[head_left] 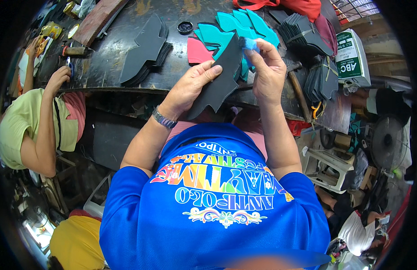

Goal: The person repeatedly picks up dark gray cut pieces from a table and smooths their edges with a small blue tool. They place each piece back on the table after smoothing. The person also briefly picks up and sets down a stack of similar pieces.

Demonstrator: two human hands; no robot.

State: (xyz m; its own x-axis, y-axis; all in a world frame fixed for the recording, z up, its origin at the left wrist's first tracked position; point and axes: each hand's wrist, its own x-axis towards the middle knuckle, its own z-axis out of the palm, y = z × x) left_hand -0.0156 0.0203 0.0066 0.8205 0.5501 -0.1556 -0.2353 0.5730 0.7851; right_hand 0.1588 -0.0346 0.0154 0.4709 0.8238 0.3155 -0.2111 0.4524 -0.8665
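My left hand [190, 85] grips a black, pointed sheet piece [213, 94], its thumb lying on top near the upper edge. The piece is tilted over the table's front edge, above my lap. Between the thumb and fingers of my right hand [270, 74] is a small blue pad [251, 44], like a sponge or folded cloth, with a dark end. That end is at the piece's upper right edge; whether it touches is hard to see. Just beyond my hands lie teal cut pieces [237, 22] and a pink-red one [199, 51]. A small round tub [185, 28] with black contents stands on the table.
A stack of black pieces [147, 45] lies left on the dark table [105, 56]. Right are bundled black pieces [321, 78], a hammer [299, 92] and a green-white can [352, 56]. A co-worker in light green [35, 121] sits left, their hand near blue-handled scissors [71, 67].
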